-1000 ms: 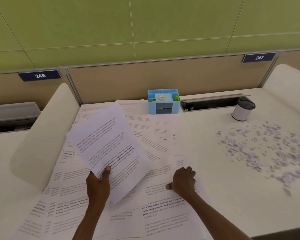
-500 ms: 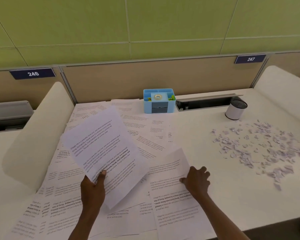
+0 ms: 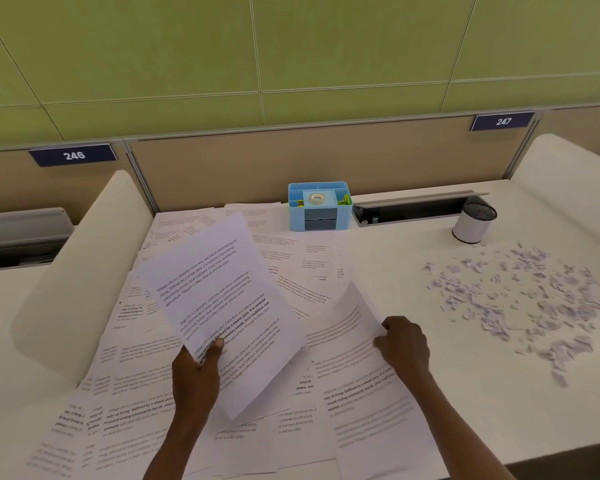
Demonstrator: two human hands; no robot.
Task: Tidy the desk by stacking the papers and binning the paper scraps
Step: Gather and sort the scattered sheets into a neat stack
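Pinching the right edge of a loose sheet [image 3: 357, 341], the right hand [image 3: 404, 344] has its fingers [image 3: 383, 339] curled and closed on the paper, whose far corner is lifted off the desk [image 3: 430, 265] and points toward 11 o'clock. That sheet's long axis runs from about 5 o'clock near the desk's front edge up to 11 o'clock, and most of it lies to the left of the fingers, at their 9 o'clock. The left hand [image 3: 194, 370] holds the gathered papers [image 3: 219, 299] raised and tilted, thumb pressed on top at the lower edge, the other fingers hidden beneath; their long axis runs from 5 to 11 o'clock as well. The held papers lie at roughly 10 o'clock from the right hand, near but not touching the lifted sheet, so the right hand is the nearer one for carrying it across. More printed sheets [image 3: 125, 393] cover the desk's left half. The paper scraps [image 3: 520, 299] lie scattered well apart at 2 o'clock, with the small white bin [image 3: 473, 223] beyond them near the back.

Half a second ago the right hand lay flat and spread on this sheet, which rested flat on the desk; now the fingers have closed on its edge and its top has peeled upward. The left hand's papers look much as they did.
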